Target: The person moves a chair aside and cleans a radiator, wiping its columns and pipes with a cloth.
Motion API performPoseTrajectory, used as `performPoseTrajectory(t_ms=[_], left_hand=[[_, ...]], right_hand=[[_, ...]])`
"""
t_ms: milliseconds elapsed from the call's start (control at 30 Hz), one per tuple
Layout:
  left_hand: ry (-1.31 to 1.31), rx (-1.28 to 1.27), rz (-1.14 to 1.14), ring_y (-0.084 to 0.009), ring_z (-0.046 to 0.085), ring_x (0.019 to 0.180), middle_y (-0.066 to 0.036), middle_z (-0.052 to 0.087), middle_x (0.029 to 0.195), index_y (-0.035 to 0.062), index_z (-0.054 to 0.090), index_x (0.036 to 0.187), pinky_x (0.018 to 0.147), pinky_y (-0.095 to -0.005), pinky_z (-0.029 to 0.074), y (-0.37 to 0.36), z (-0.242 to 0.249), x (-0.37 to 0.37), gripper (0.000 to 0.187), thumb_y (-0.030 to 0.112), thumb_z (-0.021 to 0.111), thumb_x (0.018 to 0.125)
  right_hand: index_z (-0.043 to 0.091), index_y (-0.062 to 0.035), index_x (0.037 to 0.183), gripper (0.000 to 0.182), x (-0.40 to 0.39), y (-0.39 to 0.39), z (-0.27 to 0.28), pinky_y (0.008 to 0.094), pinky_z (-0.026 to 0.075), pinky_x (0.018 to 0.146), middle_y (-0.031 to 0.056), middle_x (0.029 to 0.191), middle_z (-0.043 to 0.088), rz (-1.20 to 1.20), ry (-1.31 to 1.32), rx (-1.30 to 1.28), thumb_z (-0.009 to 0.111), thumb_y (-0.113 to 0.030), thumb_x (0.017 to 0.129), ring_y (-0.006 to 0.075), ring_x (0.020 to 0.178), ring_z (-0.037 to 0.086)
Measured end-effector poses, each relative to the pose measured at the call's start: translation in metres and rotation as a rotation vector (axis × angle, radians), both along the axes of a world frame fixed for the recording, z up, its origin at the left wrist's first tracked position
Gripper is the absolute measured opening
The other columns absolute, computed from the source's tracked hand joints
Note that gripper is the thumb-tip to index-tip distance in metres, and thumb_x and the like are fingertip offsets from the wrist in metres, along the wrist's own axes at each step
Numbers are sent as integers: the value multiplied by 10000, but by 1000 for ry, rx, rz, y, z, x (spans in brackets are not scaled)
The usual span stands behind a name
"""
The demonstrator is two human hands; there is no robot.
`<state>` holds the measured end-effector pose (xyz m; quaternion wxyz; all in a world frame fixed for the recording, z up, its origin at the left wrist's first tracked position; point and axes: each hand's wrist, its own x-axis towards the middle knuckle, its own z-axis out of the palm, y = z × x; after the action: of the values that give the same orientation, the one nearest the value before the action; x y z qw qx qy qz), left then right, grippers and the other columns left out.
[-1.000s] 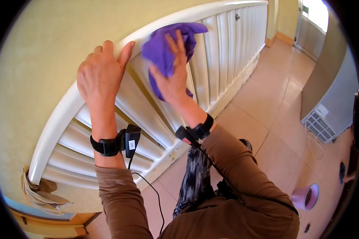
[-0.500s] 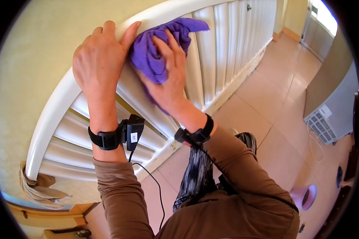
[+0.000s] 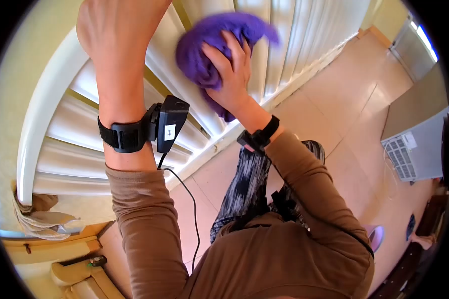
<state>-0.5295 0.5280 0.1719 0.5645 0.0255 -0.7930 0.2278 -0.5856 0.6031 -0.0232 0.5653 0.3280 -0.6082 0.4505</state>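
Note:
A purple cloth [image 3: 219,50], bunched up and partly blurred, lies under my right hand [image 3: 232,74]. The fingers of that hand curl over the cloth and press it against the slats of a white slatted panel [image 3: 77,149], which looks like a radiator, beside the wall. My left hand [image 3: 117,22] is at the top edge of the view, over the panel's curved top rail. Its fingers are cut off by the frame, so their pose is hidden. Each wrist carries a black strap, the left one with a black box [image 3: 172,124] and a cable.
A beige cloth [image 3: 42,217] hangs at the panel's near end. On the right a grey appliance [image 3: 416,144] with a vent grille stands on the tiled floor [image 3: 349,169]. A pinkish bucket [image 3: 376,236] is partly hidden by my right arm. A beige sofa-like seat [image 3: 85,279] sits lower left.
My right hand and the cloth have shifted right and slightly down across the slats. My left hand has moved up in view, its fingers leaving the frame. The camera view has shifted too.

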Motion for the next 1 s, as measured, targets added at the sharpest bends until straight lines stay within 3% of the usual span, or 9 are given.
performPoseTrajectory(t_ms=[167, 300, 467, 567, 700, 767, 833, 933, 1000], left_hand=[[-83, 93, 32, -272, 626, 653, -122, 624, 691, 48, 597, 738, 621, -379, 485, -1, 4, 0, 464, 486, 547, 886], [-68, 78, 91, -260, 618, 636, -112, 615, 677, 49, 597, 733, 616, -374, 482, 7, 2, 3, 465, 484, 547, 888], [-49, 69, 53, -264, 618, 639, -110, 610, 674, 46, 596, 736, 622, -381, 484, 5, 2, 5, 463, 482, 553, 882], [-53, 83, 6, -280, 622, 658, -117, 615, 686, 43, 597, 742, 631, -392, 488, 2, 2, 5, 462, 483, 558, 876], [-68, 85, -56, -304, 630, 695, -132, 627, 712, 39, 602, 757, 645, -410, 493, -3, 3, 5, 462, 483, 552, 875], [-92, 82, -44, -305, 634, 709, -136, 632, 722, 39, 605, 764, 652, -412, 496, -4, 4, 9, 458, 477, 544, 881], [-95, 90, -40, -319, 630, 713, -144, 630, 726, 35, 601, 764, 654, -420, 492, -3, 5, 7, 463, 478, 536, 886], [-103, 90, -104, -341, 624, 717, -159, 623, 727, 35, 596, 777, 658, -429, 486, -8, 4, 5, 470, 483, 523, 894], [-149, 117, -115, -348, 624, 724, -164, 626, 737, 35, 594, 786, 663, -437, 483, -8, 9, 4, 481, 499, 519, 891]], right_hand=[[566, -142, 1167, 589, 14, -18, -89, 567, 352, 980, 232, 1306, 434, -27, -209, -191, 756, -86, 612, 490, 1117, 445], [387, -84, 1319, 723, 38, -23, -143, 490, 340, 1038, 257, 1359, 373, -37, -515, -267, 750, -139, 695, 467, 1216, 404], [308, -21, 1372, 731, 53, -26, -220, 449, 301, 1074, 261, 1366, 366, -44, -913, -390, 706, -225, 794, 421, 1278, 362], [279, 17, 1388, 730, 61, -19, -210, 408, 275, 1093, 263, 1372, 358, 34, -1016, -410, 679, -241, 834, 381, 1308, 339], [229, 46, 1414, 781, 66, -25, -165, 385, 236, 1112, 252, 1431, 300, 274, -1352, -717, 671, -251, 842, 354, 1340, 299], [202, 25, 1437, 801, 76, -32, -123, 372, 211, 1121, 242, 1462, 262, 498, -1280, -828, 665, -252, 846, 331, 1360, 273], [220, 8, 1445, 786, 79, -38, -85, 399, 192, 1125, 233, 1476, 253, 519, -911, -651, 663, -115, 807, 346, 1367, 256], [406, -44, 1361, 749, 75, -43, -12, 440, 238, 1103, 227, 1440, 328, 182, -503, -312, 698, 2, 674, 427, 1328, 308], [486, -150, 1319, 804, 78, -39, 30, 481, 291, 1065, 209, 1419, 371, 277, -418, -225, 746, -13, 570, 461, 1299, 329]])
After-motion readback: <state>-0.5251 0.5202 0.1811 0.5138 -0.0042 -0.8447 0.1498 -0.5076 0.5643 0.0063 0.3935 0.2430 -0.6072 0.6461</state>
